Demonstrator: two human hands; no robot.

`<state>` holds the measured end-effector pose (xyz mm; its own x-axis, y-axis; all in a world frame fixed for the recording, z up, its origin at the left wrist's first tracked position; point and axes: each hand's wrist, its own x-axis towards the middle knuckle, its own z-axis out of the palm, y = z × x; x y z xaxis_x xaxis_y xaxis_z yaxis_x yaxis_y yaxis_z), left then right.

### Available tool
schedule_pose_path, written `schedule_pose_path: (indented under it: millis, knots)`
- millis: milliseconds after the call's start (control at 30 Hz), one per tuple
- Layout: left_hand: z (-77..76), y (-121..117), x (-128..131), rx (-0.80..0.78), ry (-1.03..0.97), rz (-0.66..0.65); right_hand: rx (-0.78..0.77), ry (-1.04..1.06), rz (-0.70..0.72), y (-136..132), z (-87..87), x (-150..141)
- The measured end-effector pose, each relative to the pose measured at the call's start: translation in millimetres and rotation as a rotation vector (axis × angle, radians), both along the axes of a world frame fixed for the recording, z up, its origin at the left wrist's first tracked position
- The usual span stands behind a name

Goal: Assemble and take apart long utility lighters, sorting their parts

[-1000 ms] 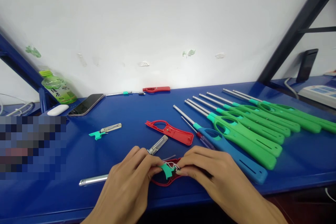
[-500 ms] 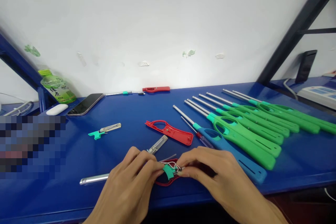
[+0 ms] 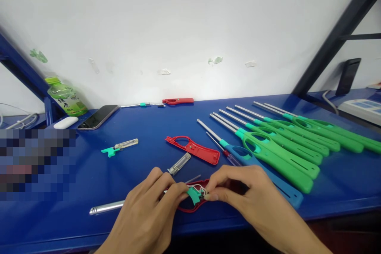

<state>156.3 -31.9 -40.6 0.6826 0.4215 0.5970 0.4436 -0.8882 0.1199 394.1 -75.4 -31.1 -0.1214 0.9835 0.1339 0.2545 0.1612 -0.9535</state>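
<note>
A red lighter half-shell (image 3: 188, 209) lies open at the table's front edge, with a teal trigger (image 3: 194, 196) and white wires (image 3: 199, 186) in it. My left hand (image 3: 149, 210) is closed around the shell's left part, fingertips against the trigger's left side. A silver lighter tube (image 3: 107, 207) sticks out to the left beneath this hand. My right hand (image 3: 241, 196) pinches at the right of the trigger, on a small dark part beside the wires; the fingertips partly hide it. Just beyond my left hand lies a clear fuel tank (image 3: 179, 164).
Another red half-shell (image 3: 196, 150) and a screwdriver (image 3: 230, 157) lie beyond my hands. A blue lighter (image 3: 253, 162) and several green lighters (image 3: 282, 151) fill the right side. A phone (image 3: 99, 117), a bottle (image 3: 67, 97) and a second teal trigger (image 3: 110, 151) are left.
My right fingertips have shifted slightly at the dark part beside the trigger. The wires sit a little closer over the shell. The whole view has moved a little.
</note>
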Motion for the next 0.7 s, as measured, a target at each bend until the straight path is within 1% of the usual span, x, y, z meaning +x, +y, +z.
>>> schedule_pose_path:
  millis: [133, 267, 333, 500, 700]
  knots:
    - [-1.1, 0.3, -0.3, 0.027, 0.004, -0.004, -0.042, 0.054, -0.022, 1.6, 0.1, -2.7]
    - [-2.0, 0.7, -1.7, 0.040, 0.018, -0.002, -0.023, 0.020, -0.027, 1.6, -2.8, -2.7]
    - [-2.1, 0.9, -2.8, 0.034, 0.027, -0.006, 0.024, -0.025, -0.031, 0.3, -5.4, -1.6]
    - [0.3, 2.1, -4.0, 0.016, -0.001, -0.008, 0.212, -0.192, -0.068, -2.9, -9.6, 0.7]
    - [4.1, 3.3, -3.6, -0.012, 0.023, 0.015, 0.313, -0.244, -0.074, -5.1, -9.4, 0.6]
